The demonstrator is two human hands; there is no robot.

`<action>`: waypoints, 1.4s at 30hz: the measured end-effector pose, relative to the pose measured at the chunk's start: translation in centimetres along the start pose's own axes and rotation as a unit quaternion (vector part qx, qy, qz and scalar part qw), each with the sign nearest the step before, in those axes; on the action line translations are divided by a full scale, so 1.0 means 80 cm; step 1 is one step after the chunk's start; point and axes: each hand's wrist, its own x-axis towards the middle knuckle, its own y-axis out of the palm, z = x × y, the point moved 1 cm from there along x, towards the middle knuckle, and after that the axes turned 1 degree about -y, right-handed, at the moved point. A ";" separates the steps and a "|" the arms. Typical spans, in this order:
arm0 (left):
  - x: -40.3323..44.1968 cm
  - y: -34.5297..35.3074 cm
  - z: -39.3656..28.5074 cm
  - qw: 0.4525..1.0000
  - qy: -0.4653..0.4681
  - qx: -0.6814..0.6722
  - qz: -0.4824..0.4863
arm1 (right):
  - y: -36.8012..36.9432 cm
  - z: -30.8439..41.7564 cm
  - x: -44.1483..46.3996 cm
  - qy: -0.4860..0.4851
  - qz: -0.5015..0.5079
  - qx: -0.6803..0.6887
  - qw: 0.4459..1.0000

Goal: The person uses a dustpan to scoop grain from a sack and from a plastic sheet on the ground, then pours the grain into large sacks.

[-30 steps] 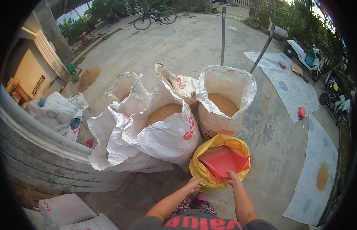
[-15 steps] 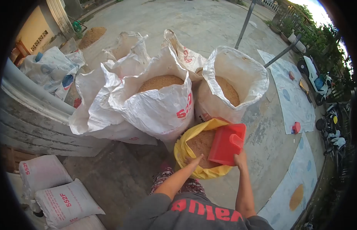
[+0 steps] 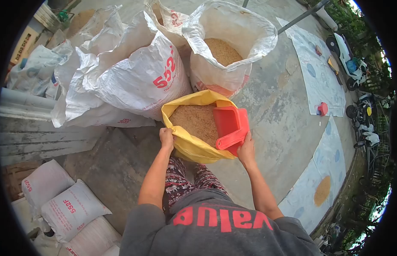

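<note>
One yellow sack (image 3: 198,147), one red scoop (image 3: 227,119), white sacks (image 3: 138,81) crowding behind

Two grips are at work: the left grip (image 3: 167,138) is clamped on the yellow sack's left rim, and the right grip (image 3: 246,151) is closed on the red scoop's outer edge; whether it also pinches the rim cannot be told. The one scoop sits tilted at the right side of the sack's mouth, beside the grain (image 3: 194,121) inside.

At least four tall, open white sacks overlap on the sack's far and left sides, blocking the way there. One metal bar (image 3: 303,18) slants beyond its far right. At least three filled 552F sacks (image 3: 77,209) lie stacked to its near left. Well apart on its right, two plastic sheets (image 3: 311,70) cover the ground, one bearing one grain heap (image 3: 322,191), the other one small red object (image 3: 322,109). Two motorbikes (image 3: 352,64) stand farther right.
</note>
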 end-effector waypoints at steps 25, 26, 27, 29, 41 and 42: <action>0.030 0.113 0.082 0.870 -0.157 0.468 -0.022 | 0.141 -0.001 -0.064 0.151 0.023 0.245 0.957; 0.023 0.111 0.090 0.867 -0.158 0.472 -0.023 | 0.136 0.003 -0.069 0.133 0.000 0.244 0.961; 0.020 0.113 0.095 0.888 -0.123 0.441 0.049 | 0.130 0.006 -0.072 0.113 -0.026 0.243 0.963; 0.023 0.121 0.081 0.902 -0.084 0.406 0.122 | 0.118 0.009 -0.077 0.126 -0.006 0.252 0.959; 0.105 0.150 0.007 0.815 0.057 0.565 0.117 | 0.126 0.010 -0.054 0.125 0.021 0.280 0.952; 0.097 0.148 0.012 0.808 0.022 0.561 0.177 | 0.120 0.013 -0.053 0.148 0.033 0.304 0.941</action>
